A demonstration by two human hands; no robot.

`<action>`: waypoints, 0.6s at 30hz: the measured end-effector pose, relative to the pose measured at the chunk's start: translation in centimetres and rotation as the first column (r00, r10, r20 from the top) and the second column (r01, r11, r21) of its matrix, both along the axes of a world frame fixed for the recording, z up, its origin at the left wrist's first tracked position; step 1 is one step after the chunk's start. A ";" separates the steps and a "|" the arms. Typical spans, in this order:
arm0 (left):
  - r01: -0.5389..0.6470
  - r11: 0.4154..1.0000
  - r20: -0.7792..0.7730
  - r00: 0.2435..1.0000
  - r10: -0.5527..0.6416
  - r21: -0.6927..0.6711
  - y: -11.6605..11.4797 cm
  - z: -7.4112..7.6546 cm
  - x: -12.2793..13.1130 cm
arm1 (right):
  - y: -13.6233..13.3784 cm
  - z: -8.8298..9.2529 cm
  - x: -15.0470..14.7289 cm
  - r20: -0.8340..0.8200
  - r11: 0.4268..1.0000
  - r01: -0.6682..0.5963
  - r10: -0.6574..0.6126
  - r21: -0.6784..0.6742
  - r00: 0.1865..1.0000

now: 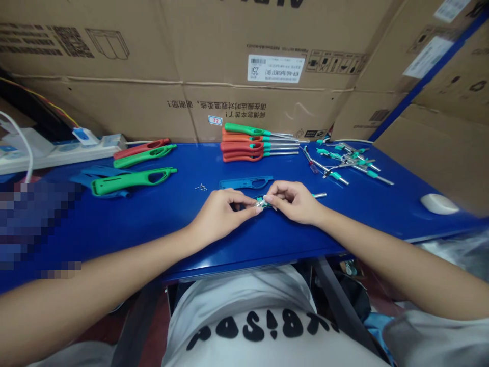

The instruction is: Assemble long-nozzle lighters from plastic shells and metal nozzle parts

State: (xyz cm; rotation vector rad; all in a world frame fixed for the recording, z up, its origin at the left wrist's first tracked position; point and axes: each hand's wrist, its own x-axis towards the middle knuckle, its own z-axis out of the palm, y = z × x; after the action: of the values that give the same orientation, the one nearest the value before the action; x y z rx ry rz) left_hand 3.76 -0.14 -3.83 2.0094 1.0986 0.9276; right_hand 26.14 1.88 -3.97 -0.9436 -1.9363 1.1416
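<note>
In the head view my left hand [225, 210] and my right hand [292, 201] meet over the blue table. Thumb and fingers of both are closed in a pinch on a small shiny lighter part [260, 203], silvery with green bits around it; its exact shape is partly hidden. A metal lighter tube [320, 195] sticks out beyond my right hand. Just behind my hands lies a blue lighter handle shell [244, 183]. Several small screws [201, 187] are scattered to the left of my left hand.
Stacked red, orange and green lighters [242, 148] stand at the back. Loose lighter tubes with green fittings [355, 160] lie right, near a white mouse [439, 204]. Green handle shells [130, 182] and a power strip [61, 155] are left. Cardboard [153, 109] walls the back.
</note>
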 end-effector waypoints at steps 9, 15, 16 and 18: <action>-0.003 0.988 -0.028 1.000 -0.002 -0.152 0.4 0.9 0.0 | 0.1 -0.2 0.0 0.005 1.000 0.001 -0.002 0.017 1.000; -0.005 0.994 -0.147 0.989 -0.011 -0.112 1.3 2.5 -1.5 | 0.3 0.0 -0.1 -0.118 0.997 0.079 -0.075 0.024 0.990; -0.001 0.995 -0.169 0.985 -0.016 -0.098 1.4 2.7 -1.7 | 0.3 0.0 -0.1 -0.128 0.995 0.095 -0.089 0.039 0.988; 0.025 0.997 -0.219 0.975 -0.040 -0.070 1.7 2.9 -2.1 | 0.4 0.0 0.0 -0.117 0.987 0.129 -0.118 0.092 0.986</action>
State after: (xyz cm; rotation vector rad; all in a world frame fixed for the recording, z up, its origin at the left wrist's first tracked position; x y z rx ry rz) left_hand 1.65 1.59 -0.88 2.1057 1.1950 0.6529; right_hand 26.10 2.29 -3.93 -0.9142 -1.8022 0.9960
